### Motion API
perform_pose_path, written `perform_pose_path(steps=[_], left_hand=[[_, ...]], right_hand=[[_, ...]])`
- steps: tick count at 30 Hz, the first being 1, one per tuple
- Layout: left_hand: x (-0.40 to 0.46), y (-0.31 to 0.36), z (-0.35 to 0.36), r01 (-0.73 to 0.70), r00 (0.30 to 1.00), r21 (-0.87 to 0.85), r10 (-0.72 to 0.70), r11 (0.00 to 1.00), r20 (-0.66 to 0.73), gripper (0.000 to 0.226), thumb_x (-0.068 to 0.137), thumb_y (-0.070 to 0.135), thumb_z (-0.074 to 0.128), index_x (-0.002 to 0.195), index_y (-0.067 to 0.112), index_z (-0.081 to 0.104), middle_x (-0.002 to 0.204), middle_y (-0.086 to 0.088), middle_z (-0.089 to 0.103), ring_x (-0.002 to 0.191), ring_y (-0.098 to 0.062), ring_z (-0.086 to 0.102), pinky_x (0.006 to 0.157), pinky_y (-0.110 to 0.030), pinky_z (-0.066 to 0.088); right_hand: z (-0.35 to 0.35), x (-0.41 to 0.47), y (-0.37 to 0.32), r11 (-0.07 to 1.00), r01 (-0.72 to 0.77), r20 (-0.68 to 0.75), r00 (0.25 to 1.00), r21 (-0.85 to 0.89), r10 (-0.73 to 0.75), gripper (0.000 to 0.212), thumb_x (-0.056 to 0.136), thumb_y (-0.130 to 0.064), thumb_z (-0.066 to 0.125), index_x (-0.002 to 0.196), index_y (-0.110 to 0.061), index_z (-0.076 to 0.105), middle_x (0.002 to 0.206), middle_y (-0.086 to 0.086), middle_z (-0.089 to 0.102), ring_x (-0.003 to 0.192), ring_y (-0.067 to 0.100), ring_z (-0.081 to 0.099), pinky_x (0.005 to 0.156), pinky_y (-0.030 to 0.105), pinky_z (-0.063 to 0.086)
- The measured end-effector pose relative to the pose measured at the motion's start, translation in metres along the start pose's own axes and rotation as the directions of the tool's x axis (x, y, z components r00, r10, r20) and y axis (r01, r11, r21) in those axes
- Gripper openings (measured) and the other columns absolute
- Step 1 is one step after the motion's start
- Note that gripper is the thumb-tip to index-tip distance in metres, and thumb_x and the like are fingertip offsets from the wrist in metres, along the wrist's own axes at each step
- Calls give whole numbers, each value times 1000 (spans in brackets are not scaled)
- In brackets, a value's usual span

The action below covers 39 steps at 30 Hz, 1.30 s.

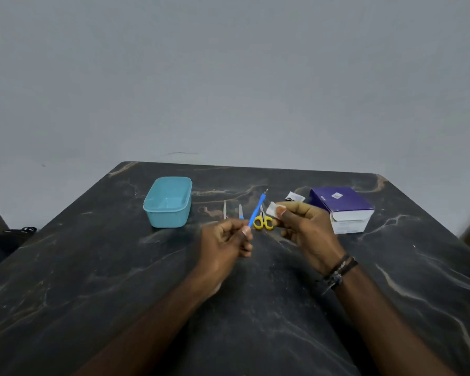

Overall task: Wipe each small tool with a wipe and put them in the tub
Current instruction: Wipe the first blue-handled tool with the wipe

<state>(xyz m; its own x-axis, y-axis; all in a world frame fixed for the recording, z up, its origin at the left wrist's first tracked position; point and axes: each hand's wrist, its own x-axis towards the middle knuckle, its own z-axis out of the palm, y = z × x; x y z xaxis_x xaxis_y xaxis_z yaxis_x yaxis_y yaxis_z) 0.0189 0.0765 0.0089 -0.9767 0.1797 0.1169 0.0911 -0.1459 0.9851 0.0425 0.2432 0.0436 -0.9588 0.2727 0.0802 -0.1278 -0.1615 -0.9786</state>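
My left hand (224,240) pinches the lower end of a thin blue-handled tool (257,210), whose metal tip points up and away. Just right of it, my right hand (305,226) pinches a small folded white wipe (272,208); wipe and tool are apart. Behind my hands on the dark marble table (106,267) lie a slim metal tool (224,210), a short blue-ended tool (241,212) and small yellow-handled scissors (263,221). The light blue tub (168,202) stands at the left, and nothing shows inside it.
A purple and white box (342,208) sits at the right, with a torn white sachet (295,197) beside it. A grey wall rises just past the table's far edge. Dark objects (0,237) lie off the table's left side.
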Motion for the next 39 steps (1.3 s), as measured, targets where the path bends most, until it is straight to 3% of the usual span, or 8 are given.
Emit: perform_pose_path(steps=[13, 20, 30, 36, 39], left_hand=[[-10, 1, 3, -14, 988, 46, 7, 999, 155, 12, 92, 4, 61, 90, 11, 70, 72, -6, 71, 65, -15, 65, 61, -25, 54], [-11, -1, 5, -5, 986, 83, -9, 997, 164, 8, 90, 5, 63, 93, 7, 70, 74, -6, 72, 66, -15, 66, 63, -27, 54], [-10, -3, 3, -19, 987, 94, 4, 995, 159, 8, 89, 5, 65, 95, 4, 70, 79, -12, 73, 68, -18, 67, 62, -27, 56], [-10, -2, 2, -29, 984, 105, 10, 994, 177, 10, 91, 6, 63, 97, 6, 70, 82, -14, 73, 70, -19, 68, 62, -29, 56], [-11, -2, 2, -30, 982, 96, 11, 995, 189, 10, 92, 6, 61, 96, 8, 70, 83, -15, 72, 69, -19, 68, 61, -30, 56]], right_hand=[[12, -7, -7, 995, 16, -53, 999, 103, -11, 9, 89, -7, 63, 91, -3, 71, 81, 16, 71, 68, 18, 66, 53, 19, 51], [13, -6, -5, 996, 41, -68, 997, 75, -36, 10, 88, -6, 65, 92, -2, 72, 83, 15, 72, 68, 17, 63, 54, 19, 50], [8, 1, -9, 980, -76, 59, 996, 185, 66, 29, 88, 2, 44, 103, 8, 69, 106, 28, 67, 79, 22, 57, 59, 26, 40], [-1, -1, -16, 992, -53, 200, 979, 113, 29, 33, 90, 13, 40, 109, 11, 66, 115, 20, 70, 96, 32, 50, 57, 18, 46], [-4, -1, -16, 994, -37, 229, 973, 104, 12, 31, 91, 13, 43, 112, 10, 65, 115, 25, 68, 94, 34, 48, 58, 19, 49]])
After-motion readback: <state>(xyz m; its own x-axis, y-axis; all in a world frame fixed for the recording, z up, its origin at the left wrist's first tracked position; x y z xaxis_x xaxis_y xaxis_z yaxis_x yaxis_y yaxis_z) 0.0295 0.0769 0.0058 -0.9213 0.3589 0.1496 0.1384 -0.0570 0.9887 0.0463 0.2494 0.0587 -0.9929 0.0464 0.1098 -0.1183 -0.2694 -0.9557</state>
